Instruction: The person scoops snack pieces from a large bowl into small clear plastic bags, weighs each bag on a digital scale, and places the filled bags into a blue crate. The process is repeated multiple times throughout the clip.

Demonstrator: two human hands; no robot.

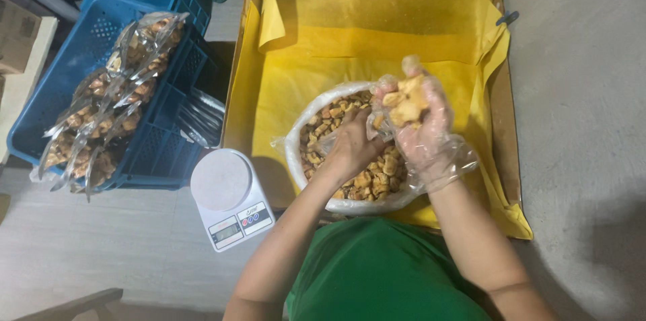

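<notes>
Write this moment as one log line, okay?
right hand: gloved, holds snack pieces | left hand: holds small bag over bowl | scale: bare | crate: filled bags

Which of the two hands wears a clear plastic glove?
The right hand, raised over the bowl and holding a clump of snack pieces. The left hand is bare and rests among the pieces.

Snack-packing workshop: scale (231, 196), crate (74, 58) of bagged snacks (111, 102).

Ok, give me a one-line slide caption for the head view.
Gloved right hand lifts a clump of snack pieces while left hand reaches into the lined bowl.
</notes>
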